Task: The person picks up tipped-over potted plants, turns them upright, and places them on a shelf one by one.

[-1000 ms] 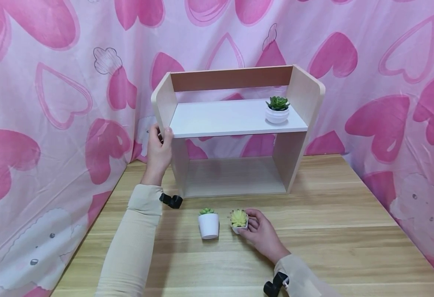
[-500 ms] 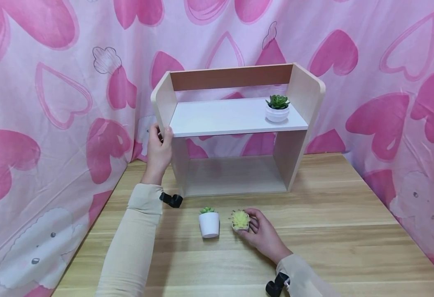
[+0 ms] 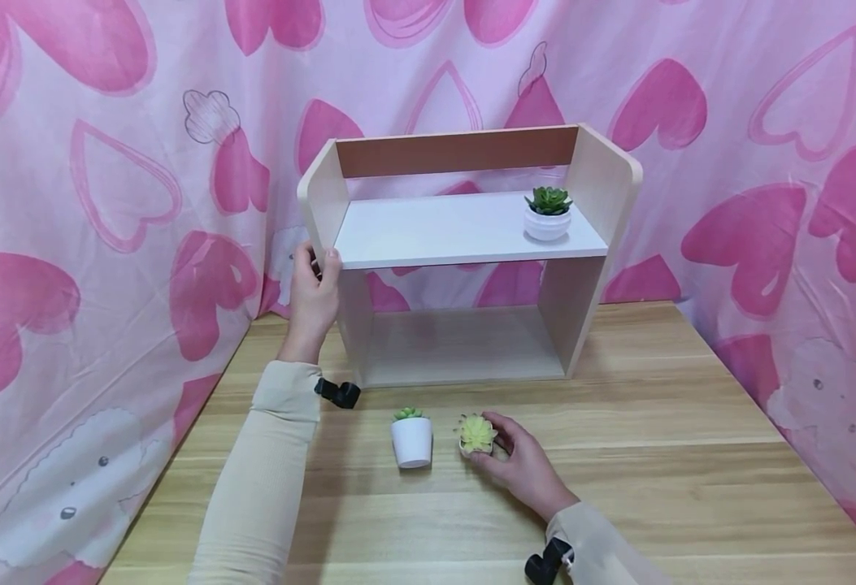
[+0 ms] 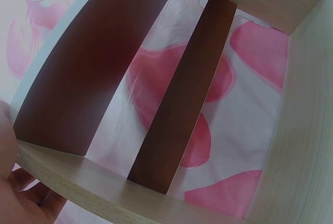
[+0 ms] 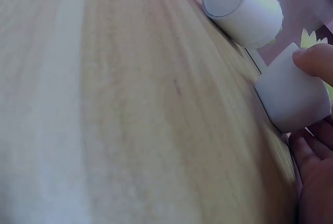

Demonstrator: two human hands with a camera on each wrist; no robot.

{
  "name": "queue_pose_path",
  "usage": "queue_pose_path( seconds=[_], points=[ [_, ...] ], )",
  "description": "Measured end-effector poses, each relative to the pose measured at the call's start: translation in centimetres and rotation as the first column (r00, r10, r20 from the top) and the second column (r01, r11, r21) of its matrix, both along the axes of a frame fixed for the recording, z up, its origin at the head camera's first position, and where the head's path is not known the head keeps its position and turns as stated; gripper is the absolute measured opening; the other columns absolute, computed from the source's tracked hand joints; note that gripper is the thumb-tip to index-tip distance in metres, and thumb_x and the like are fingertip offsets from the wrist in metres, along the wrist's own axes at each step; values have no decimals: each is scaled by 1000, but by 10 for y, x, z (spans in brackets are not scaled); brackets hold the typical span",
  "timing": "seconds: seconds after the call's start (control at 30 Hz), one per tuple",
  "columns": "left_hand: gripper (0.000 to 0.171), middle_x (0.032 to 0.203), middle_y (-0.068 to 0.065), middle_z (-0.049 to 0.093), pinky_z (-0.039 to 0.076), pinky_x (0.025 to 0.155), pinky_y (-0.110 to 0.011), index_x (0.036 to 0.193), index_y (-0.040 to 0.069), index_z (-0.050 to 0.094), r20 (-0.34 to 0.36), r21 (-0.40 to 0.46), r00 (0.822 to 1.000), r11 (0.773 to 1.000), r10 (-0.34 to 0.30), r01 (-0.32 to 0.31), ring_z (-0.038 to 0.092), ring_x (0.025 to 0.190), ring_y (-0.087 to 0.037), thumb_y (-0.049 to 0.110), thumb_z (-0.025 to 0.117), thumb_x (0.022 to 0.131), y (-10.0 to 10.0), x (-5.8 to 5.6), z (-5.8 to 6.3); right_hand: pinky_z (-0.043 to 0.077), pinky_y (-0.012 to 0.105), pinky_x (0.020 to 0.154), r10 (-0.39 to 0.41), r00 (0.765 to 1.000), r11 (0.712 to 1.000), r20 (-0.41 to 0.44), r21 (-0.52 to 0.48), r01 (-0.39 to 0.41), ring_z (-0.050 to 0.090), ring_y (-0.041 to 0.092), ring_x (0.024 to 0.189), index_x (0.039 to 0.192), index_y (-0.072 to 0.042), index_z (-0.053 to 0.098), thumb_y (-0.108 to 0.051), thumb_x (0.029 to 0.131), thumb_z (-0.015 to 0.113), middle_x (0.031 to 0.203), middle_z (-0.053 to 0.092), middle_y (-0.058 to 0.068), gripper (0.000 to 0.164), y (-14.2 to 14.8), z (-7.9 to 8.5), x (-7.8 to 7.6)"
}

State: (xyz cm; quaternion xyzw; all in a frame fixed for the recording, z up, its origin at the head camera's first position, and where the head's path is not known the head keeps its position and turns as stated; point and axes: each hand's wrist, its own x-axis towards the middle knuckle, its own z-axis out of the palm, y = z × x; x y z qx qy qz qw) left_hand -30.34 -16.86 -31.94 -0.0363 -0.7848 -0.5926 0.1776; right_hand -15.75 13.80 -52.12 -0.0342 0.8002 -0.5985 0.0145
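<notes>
My left hand [image 3: 314, 302] grips the left side panel of a small two-tier wooden shelf [image 3: 428, 231], thumb at the front edge beside the white middle board. In the left wrist view, fingers [image 4: 34, 203] curl behind that panel [image 4: 93, 179]. Low in front of the shelf, my right hand [image 3: 528, 470] pinches a small white-potted yellow-green succulent [image 3: 477, 435]; its angular pot [image 5: 294, 94] stands at the tabletop, thumb on one side and fingers on the other. Left of it, another potted succulent [image 3: 412, 442] with a round white pot lies on its side, base toward me.
A dark green succulent in a ribbed white pot [image 3: 547, 216] stands at the right end of the shelf's middle board. The wooden table [image 3: 691, 455] extends to both sides. A pink heart-patterned curtain [image 3: 749, 244] hangs behind and around it.
The yellow-green succulent has shifted slightly right with my right hand and tipped more upright. My left hand keeps its grip on the shelf, and the other plants have not moved.
</notes>
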Motion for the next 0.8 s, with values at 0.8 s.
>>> queue_pose_path(
  seconds=[0.8],
  points=[
    [59,166,-15,42,36,128,-62,160,15,33,7,5,1000,1000,0,0,45,152,-35,47,49,113,1,-2,-1,58,38,108,-51,998,999,32,0,51,68,42,131,145,3,60,-3,86,87,142,67,24,65,-3,2,0]
  ],
)
